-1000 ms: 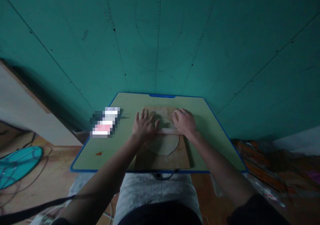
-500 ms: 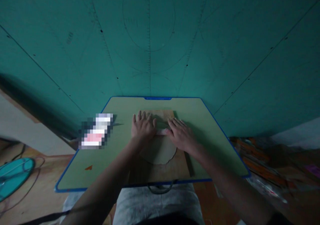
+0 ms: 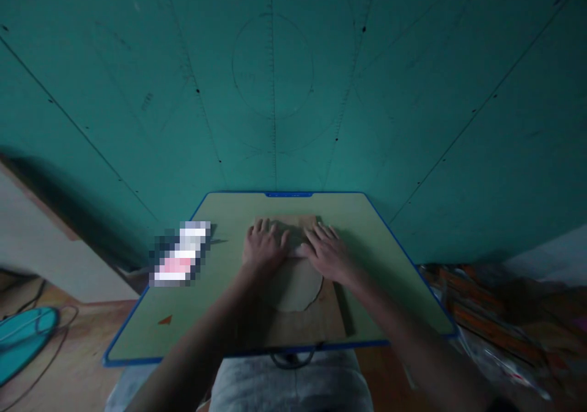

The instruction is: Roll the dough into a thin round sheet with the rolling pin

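While the wooden board bears apparent dough, green wall rises beyond.

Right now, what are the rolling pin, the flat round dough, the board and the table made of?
Rolling pin: maybe smooth wood; it looks pale, but only a short piece shows. Round dough: probably flour dough, being matte, cream-coloured and wavy-edged. Board: probably bare wood, because it's dull brown. Table: smooth pale-green top, perhaps laminate; its even blue rim could be plastic.
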The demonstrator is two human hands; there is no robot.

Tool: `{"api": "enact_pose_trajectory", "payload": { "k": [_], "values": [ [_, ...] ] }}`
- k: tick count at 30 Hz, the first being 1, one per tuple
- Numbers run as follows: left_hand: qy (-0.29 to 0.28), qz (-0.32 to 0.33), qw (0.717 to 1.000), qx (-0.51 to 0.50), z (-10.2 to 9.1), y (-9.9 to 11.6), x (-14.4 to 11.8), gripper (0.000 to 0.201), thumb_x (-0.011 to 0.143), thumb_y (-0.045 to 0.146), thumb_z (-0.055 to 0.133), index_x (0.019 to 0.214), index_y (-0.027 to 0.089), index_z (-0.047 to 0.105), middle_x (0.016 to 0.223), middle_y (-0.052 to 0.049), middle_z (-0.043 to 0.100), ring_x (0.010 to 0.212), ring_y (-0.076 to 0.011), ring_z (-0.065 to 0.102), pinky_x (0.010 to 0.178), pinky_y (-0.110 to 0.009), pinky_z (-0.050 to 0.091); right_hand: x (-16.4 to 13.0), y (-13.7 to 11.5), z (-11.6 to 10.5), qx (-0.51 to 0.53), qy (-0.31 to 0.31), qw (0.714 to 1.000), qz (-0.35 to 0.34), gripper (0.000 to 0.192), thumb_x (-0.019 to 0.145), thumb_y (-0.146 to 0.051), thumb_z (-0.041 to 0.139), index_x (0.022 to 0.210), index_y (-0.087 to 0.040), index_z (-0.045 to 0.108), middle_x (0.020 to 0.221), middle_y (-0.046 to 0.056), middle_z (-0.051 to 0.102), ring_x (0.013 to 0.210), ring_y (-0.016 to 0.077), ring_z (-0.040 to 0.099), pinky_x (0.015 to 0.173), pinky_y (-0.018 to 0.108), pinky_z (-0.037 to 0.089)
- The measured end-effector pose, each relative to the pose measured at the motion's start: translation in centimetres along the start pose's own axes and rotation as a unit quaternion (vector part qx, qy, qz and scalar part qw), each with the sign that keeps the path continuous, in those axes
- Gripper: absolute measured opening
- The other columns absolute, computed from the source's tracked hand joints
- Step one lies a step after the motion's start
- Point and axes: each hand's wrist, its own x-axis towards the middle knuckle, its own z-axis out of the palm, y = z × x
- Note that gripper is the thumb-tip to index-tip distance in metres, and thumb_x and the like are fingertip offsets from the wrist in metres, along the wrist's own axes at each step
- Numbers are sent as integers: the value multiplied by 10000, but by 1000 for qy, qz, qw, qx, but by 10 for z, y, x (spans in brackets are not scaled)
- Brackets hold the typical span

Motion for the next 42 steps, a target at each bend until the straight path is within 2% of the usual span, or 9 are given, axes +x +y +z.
{"api": "enact_pose_trajectory", "payload": {
  "k": [5, 9, 14, 18, 23, 26, 33, 37, 42],
  "values": [
    [73, 138, 988, -13, 0, -8, -94, 372, 1015, 370, 436, 1272, 164, 608, 1309, -148, 645, 1210, -323, 574, 1044, -508, 439, -81, -17, 9, 13, 65, 995, -80, 579, 1027, -386, 383, 1526, -92, 399, 1599, 158, 381, 1492, 292, 314, 1228, 520, 244],
    [131, 164, 978, -4, 1, -9, -148, 484, 971, 306, 481, 1416, 115, 492, 1350, -171, 628, 1201, -310, 595, 994, -459, 493, -99, -15, 16, 44, 80, 990, -104, 548, 1029, -345, 384, 1536, -137, 383, 1623, 121, 347, 1531, 262, 217, 1235, 522, 240],
    [142, 192, 971, 2, 3, 11, -177, 585, 939, 275, 484, 1475, 49, 424, 1493, -181, 518, 1355, -308, 507, 1022, -410, 518, -44, -22, 17, 98, 40, 990, -95, 507, 1031, -362, 393, 1473, -131, 488, 1613, 144, 359, 1531, 292, 214, 1222, 540, 253],
    [137, 158, 978, -21, 5, 19, -187, 603, 946, 138, 414, 1543, 95, 346, 1576, -144, 416, 1427, -272, 438, 1037, -379, 522, 13, -61, 12, 116, -3, 984, -131, 444, 1034, -368, 420, 1394, -169, 586, 1526, 108, 505, 1491, 273, 315, 1238, 508, 187],
    [157, 98, 982, -39, 6, -6, -202, 597, 1011, 227, 414, 1582, 133, 268, 1538, -115, 480, 1435, -260, 430, 1082, -404, 498, 49, -124, 10, 102, -48, 977, -180, 467, 1032, -459, 425, 1405, -218, 568, 1449, 70, 592, 1432, 233, 415, 1230, 494, 164],
    [161, 94, 982, -32, 5, -21, -210, 595, 1008, 261, 461, 1576, 186, 302, 1519, -96, 508, 1442, -279, 419, 1042, -415, 534, 52, -137, 10, 89, -49, 977, -186, 447, 1034, -439, 417, 1382, -219, 589, 1452, 69, 587, 1446, 227, 394, 1226, 482, 174],
    [121, 175, 973, -94, 4, 6, -201, 640, 944, 192, 515, 1554, 145, 328, 1509, -160, 505, 1433, -309, 427, 1081, -504, 501, 20, -62, 5, 66, -50, 979, -184, 498, 948, -266, 505, 1427, -142, 552, 1576, 137, 429, 1510, 293, 265, 1240, 491, 169],
    [82, 213, 965, -131, -1, 33, -194, 596, 899, 185, 554, 1482, 158, 437, 1560, -193, 416, 1451, -352, 388, 1053, -559, 512, -4, -15, 13, 60, -35, 991, -116, 599, 984, -259, 386, 1561, -105, 332, 1656, 183, 226, 1546, 289, 149, 1223, 531, 213],
    [64, 240, 948, -202, -16, 34, -192, 533, 921, 208, 538, 1448, 168, 474, 1512, -147, 503, 1438, -298, 424, 1042, -461, 547, 0, -21, 17, 77, -56, 990, -104, 668, 986, -268, 356, 1604, -92, 173, 1666, 202, 148, 1549, 308, 111, 1212, 570, 224]
  ]
}}
